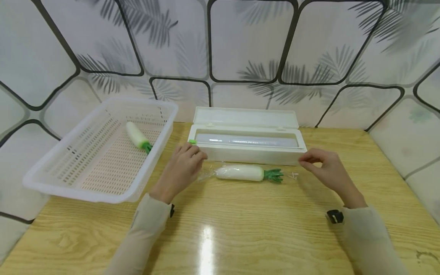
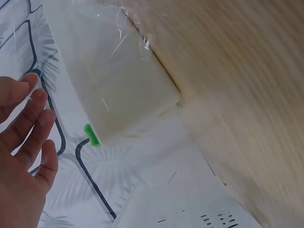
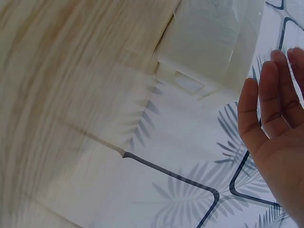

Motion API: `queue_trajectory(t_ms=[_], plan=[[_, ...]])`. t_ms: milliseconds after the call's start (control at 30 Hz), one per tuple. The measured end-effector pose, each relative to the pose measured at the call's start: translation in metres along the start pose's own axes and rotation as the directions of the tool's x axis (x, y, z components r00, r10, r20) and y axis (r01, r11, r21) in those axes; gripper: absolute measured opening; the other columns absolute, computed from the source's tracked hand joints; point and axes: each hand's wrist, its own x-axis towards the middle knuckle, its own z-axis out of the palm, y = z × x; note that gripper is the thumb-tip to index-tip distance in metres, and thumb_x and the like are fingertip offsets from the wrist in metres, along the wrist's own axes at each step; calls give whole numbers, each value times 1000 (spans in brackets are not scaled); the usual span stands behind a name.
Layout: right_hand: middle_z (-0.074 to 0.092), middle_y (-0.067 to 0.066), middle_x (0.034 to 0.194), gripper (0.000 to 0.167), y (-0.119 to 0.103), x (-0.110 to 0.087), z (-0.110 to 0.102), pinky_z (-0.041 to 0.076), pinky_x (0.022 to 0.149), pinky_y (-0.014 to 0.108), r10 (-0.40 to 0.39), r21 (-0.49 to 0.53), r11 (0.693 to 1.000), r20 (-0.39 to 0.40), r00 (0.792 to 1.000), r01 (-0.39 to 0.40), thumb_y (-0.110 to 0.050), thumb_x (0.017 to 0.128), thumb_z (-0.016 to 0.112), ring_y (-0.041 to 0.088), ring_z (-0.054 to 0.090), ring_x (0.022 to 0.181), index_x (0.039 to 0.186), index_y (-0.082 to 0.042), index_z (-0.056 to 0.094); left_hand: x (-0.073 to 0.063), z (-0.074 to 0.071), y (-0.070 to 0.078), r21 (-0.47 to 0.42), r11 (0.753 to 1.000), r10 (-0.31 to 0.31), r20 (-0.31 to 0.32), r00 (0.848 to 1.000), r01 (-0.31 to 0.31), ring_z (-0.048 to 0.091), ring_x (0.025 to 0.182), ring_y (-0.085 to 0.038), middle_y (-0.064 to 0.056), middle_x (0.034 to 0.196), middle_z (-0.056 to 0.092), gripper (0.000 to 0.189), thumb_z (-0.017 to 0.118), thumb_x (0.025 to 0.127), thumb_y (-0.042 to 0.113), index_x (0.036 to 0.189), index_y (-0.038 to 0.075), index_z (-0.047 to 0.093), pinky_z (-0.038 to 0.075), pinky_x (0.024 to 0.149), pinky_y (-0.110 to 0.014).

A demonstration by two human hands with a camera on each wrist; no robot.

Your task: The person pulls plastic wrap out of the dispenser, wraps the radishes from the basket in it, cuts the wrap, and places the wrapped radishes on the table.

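Right hand (image 3: 280,135), fingers (image 3: 270,99) slightly bent, beside pale box (image 3: 204,40); wood-grain tabletop (image 3: 61,85), leaf-patterned backdrop (image 3: 156,194)

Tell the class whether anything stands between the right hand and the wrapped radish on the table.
No visible obstacle does. In the head view, the right hand is just beyond the leafy end of the wrapped radish; only clear film shows there.

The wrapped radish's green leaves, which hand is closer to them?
The right hand. It is to the right of the green leaves, by the right front corner of the box. The left hand is farther away, beyond the white end of the radish.
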Motion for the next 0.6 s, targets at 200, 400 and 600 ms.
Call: queue_trajectory(t_ms=[200,400,600], plan=[[71,0,88,25,1,-6,-3,50,73,14,-3,41,999,103,995,-1,16,82,74,2,63,80,93,-7,73,-8,-3,1,4,998,55,48,997,-55,58,88,-25,-4,92,67,8,72,88,0,92,7,72,45,72,-37],[71,-1,88,26,4,-10,-4,51,73,16,-39,113,993,191,981,17,16,81,74,3,64,81,90,-8,73,-13,-1,0,17,990,135,118,984,-138,60,84,-21,0,87,68,8,74,84,3,87,10,73,48,67,-36],[71,0,87,25,10,-11,0,50,68,21,-104,230,973,284,953,37,18,81,73,8,62,79,87,-6,75,-14,4,3,-7,989,142,249,958,-145,60,81,-19,3,83,66,10,70,86,6,84,15,74,46,67,-32]])
